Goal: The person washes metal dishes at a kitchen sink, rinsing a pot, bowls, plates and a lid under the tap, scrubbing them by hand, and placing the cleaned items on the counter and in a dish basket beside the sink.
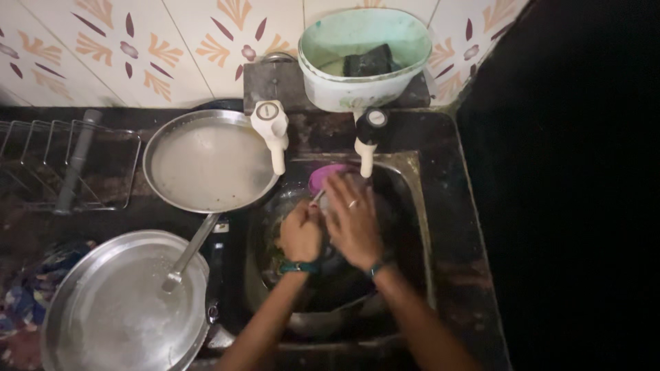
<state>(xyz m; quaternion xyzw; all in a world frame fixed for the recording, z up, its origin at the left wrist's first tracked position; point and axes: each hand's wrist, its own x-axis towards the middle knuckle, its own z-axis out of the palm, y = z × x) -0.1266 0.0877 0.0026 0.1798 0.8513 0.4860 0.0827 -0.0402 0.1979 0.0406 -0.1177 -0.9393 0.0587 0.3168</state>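
Both my hands are down in a dark steel sink (418, 227). My left hand (300, 233) is closed into a fist around a thin utensil handle (317, 198) that sticks up toward the taps. My right hand (353, 220) is spread flat, fingers apart, resting over a dark round vessel (323, 288) in the sink, right next to the left hand. A purple bowl (326, 175) lies behind the hands under the right tap (368, 137). What lies under my palms is hidden.
A white left tap (272, 130) overhangs a large steel plate (206, 165) holding water. A steel lid (117, 309) with a ladle (189, 254) sits at front left. A wire rack (69, 165) stands far left. A pale green tub (364, 58) with a dark scrubber sits behind the taps.
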